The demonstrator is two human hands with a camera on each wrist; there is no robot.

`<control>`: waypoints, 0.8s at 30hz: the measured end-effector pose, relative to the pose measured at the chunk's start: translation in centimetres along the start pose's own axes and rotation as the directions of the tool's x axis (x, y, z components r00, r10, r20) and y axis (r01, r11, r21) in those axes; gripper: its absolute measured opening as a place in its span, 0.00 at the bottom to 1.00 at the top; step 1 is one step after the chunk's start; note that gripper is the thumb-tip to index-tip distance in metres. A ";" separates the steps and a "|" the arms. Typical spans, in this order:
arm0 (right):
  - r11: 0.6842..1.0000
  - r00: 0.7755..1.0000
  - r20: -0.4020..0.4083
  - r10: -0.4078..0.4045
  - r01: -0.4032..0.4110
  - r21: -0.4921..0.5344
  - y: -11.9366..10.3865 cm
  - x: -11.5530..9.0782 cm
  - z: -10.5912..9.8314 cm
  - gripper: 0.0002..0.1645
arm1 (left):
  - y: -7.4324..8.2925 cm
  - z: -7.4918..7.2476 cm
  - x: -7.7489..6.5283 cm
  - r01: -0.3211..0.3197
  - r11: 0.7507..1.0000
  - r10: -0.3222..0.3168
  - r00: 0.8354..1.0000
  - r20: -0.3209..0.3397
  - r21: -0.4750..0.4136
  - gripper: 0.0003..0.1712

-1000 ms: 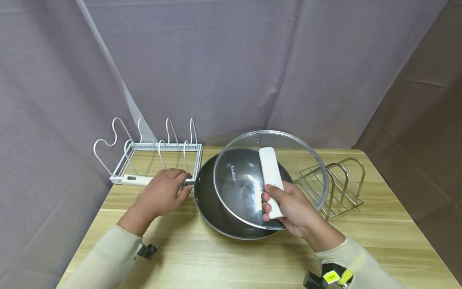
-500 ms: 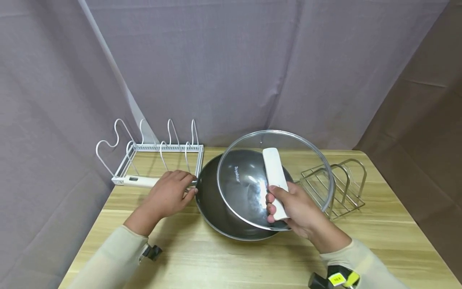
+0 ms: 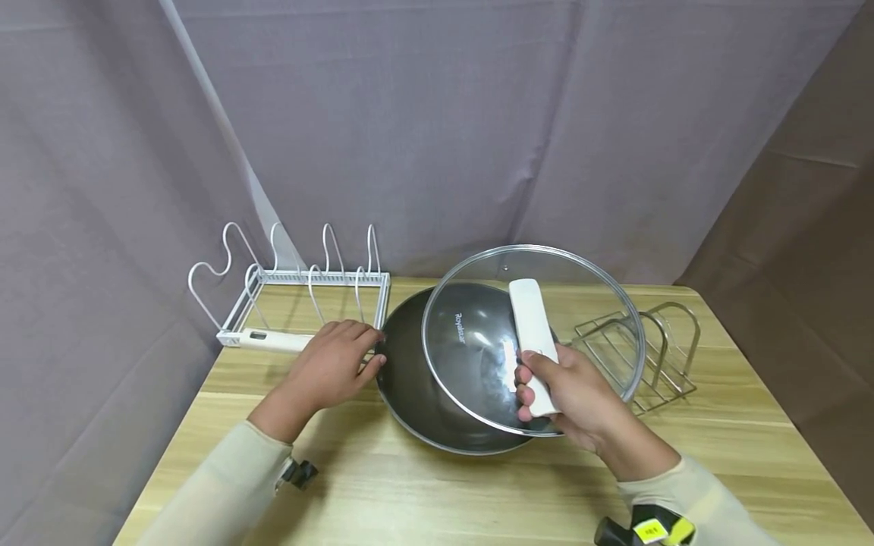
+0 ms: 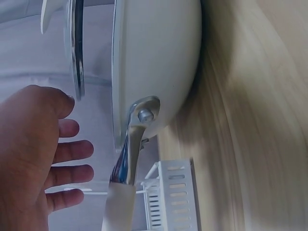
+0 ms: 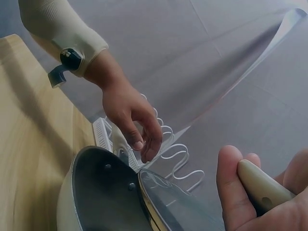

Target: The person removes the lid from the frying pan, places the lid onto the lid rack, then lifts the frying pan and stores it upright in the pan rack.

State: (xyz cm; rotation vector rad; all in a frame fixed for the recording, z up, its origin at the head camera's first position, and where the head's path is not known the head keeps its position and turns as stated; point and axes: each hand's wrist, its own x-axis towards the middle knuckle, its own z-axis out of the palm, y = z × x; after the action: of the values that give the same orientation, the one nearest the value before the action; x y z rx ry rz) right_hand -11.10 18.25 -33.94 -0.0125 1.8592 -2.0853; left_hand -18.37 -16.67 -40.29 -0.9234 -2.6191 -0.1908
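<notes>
A dark-lined frying pan [image 3: 410, 387] rests on the table, its cream outer wall showing in the left wrist view. Its cream handle [image 3: 276, 341] points left, joined by a riveted metal bracket [image 4: 145, 114]. My right hand [image 3: 576, 398] grips the white upright handle [image 3: 531, 322] of a round glass lid [image 3: 478, 364]. Tilted, the lid is held above the pan and reaches past its right side; a gap shows between them in the left wrist view. My left hand [image 3: 334, 368] hovers over the handle's inner end, fingers loosely bent and apart from it.
At the back left stands a white wire rack [image 3: 321, 279] with upright loops, the pan handle's end overlapping its front corner. A metal wire rack [image 3: 665, 356] stands right of the pan, partly seen through the lid. Grey cloth [image 3: 423, 136] hangs behind the wooden table [image 3: 437, 500].
My right hand and the lid have shifted slightly right relative to the pan. My left hand has edged right along the pan handle toward the pan's rim.
</notes>
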 end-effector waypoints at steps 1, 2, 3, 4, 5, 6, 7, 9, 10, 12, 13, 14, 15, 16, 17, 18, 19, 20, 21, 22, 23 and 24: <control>1.000 1.000 -0.002 0.001 -0.001 0.000 0.0 0.0 -0.1 0.15 | 0.1 0.0 0.1 -0.003 1.000 0.003 1.000 -0.003 -0.004 0.19; 1.000 1.000 -0.004 0.002 -0.002 0.000 0.0 -0.1 -0.1 0.14 | 0.1 0.0 0.1 -0.006 1.000 0.006 1.000 -0.008 -0.008 0.19; 1.000 1.000 -0.004 0.004 -0.004 -0.002 0.0 -0.1 -0.2 0.14 | 0.2 0.0 0.2 -0.008 1.000 0.008 1.000 -0.011 -0.014 0.19; 1.000 1.000 -0.005 0.005 -0.005 -0.002 0.0 -0.1 -0.2 0.14 | 0.3 0.0 0.2 -0.010 1.000 0.010 1.000 -0.014 -0.018 0.19; 1.000 1.000 -0.003 0.003 -0.003 -0.005 -0.1 -0.1 -0.3 0.14 | 0.4 0.1 0.3 -0.010 1.000 0.009 1.000 -0.015 -0.021 0.19; 1.000 1.000 -0.005 0.003 -0.003 -0.006 -0.1 -0.1 -0.3 0.15 | 0.4 0.1 0.3 -0.010 1.000 0.010 1.000 -0.016 -0.024 0.19; 1.000 1.000 -0.004 0.001 -0.001 -0.007 -0.1 -0.2 -0.4 0.15 | 0.5 0.1 0.4 -0.011 1.000 0.010 1.000 -0.018 -0.026 0.19; 1.000 1.000 -0.003 -0.003 0.003 -0.008 -0.2 -0.3 -0.4 0.14 | 0.7 0.1 0.5 -0.012 0.999 0.011 1.000 -0.020 -0.030 0.19; 1.000 1.000 0.000 -0.006 0.006 -0.012 -0.3 -0.3 -0.4 0.14 | 0.7 0.2 0.5 -0.012 0.999 0.012 1.000 -0.022 -0.033 0.19; 1.000 1.000 0.001 -0.005 0.005 -0.016 -0.4 -0.4 -0.5 0.14 | 0.8 0.3 0.5 -0.015 0.999 0.014 1.000 -0.024 -0.036 0.19; 1.000 1.000 0.004 -0.005 0.005 -0.018 -0.4 -0.4 -0.5 0.14 | 0.9 0.3 0.5 -0.016 0.999 0.015 1.000 -0.026 -0.038 0.19; 1.000 1.000 0.000 -0.002 0.002 -0.017 -0.5 -0.5 -0.5 0.14 | 0.9 0.4 0.5 -0.019 0.999 0.018 0.999 -0.029 -0.039 0.19; 1.000 1.000 -0.003 -0.002 0.002 -0.018 -0.5 -0.5 -0.5 0.14 | 0.9 0.4 0.5 -0.021 0.999 0.020 0.999 -0.031 -0.041 0.19; 1.000 1.000 -0.006 -0.003 0.003 -0.023 -0.6 -0.5 -0.5 0.14 | 0.9 0.4 0.5 -0.024 0.999 0.022 0.999 -0.035 -0.041 0.19; 1.000 1.000 -0.009 -0.005 0.005 -0.024 -0.6 -0.5 -0.5 0.14 | 1.0 0.5 0.5 -0.024 0.999 0.023 0.999 -0.037 -0.039 0.19; 1.000 1.000 -0.016 -0.005 0.005 -0.027 -0.6 -0.5 -0.6 0.14 | 1.0 0.5 0.5 -0.025 0.999 0.024 0.999 -0.039 -0.038 0.19; 0.999 1.000 -0.024 -0.004 0.003 -0.033 -0.7 -0.6 -0.6 0.14 | 1.0 0.5 0.5 -0.025 0.999 0.024 0.999 -0.039 -0.038 0.19; 0.999 0.999 -0.033 -0.003 0.002 -0.038 -0.7 -0.6 -0.6 0.14 | 1.0 0.5 0.5 -0.025 0.999 0.023 0.999 -0.038 -0.038 0.19; 0.999 0.999 -0.037 -0.003 0.002 -0.044 -0.7 -0.7 -0.6 0.14 | 1.1 0.6 0.4 -0.023 0.999 0.022 0.999 -0.034 -0.040 0.19; 0.999 0.999 -0.040 -0.002 0.000 -0.051 -0.7 -0.7 -0.7 0.15 | 1.1 0.6 0.4 -0.023 0.999 0.022 0.999 -0.029 -0.039 0.19; 0.999 0.999 -0.041 0.001 -0.003 -0.055 -0.7 -0.7 -0.7 0.15 | 1.2 0.7 0.4 -0.022 0.999 0.021 0.999 -0.024 -0.040 0.19; 0.998 0.999 -0.046 0.005 -0.007 -0.057 -0.7 -0.8 -0.8 0.14 | 1.2 0.7 0.4 -0.023 0.999 0.022 1.000 -0.020 -0.043 0.19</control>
State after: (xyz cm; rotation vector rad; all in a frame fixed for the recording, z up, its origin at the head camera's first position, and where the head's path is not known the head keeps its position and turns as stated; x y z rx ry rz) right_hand -10.75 19.23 -33.19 0.0273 1.9428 -2.0441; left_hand -18.08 -15.30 -40.77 -0.9602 -2.5953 -0.2495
